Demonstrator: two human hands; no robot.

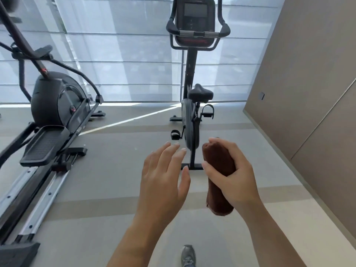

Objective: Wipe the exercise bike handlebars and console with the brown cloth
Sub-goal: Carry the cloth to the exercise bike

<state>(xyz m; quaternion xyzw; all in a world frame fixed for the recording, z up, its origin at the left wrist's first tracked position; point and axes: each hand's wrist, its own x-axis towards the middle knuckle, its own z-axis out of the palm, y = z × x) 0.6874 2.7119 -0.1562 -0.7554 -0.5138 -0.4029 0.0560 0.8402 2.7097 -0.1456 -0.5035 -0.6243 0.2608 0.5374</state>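
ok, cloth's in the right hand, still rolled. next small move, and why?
Probably bring the open left hand over to unroll the brown cloth: the right hand grips it as a tight roll, and the exercise bike stands apart ahead, its handlebars untouched.

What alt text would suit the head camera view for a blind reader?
The right hand grips a rolled brown cloth while the open left hand hovers beside it. An exercise bike stands ahead, an elliptical trainer to its left.

The exercise bike (190, 105) stands ahead, an elliptical trainer (52, 116) to its left, a wall (308, 74) right.
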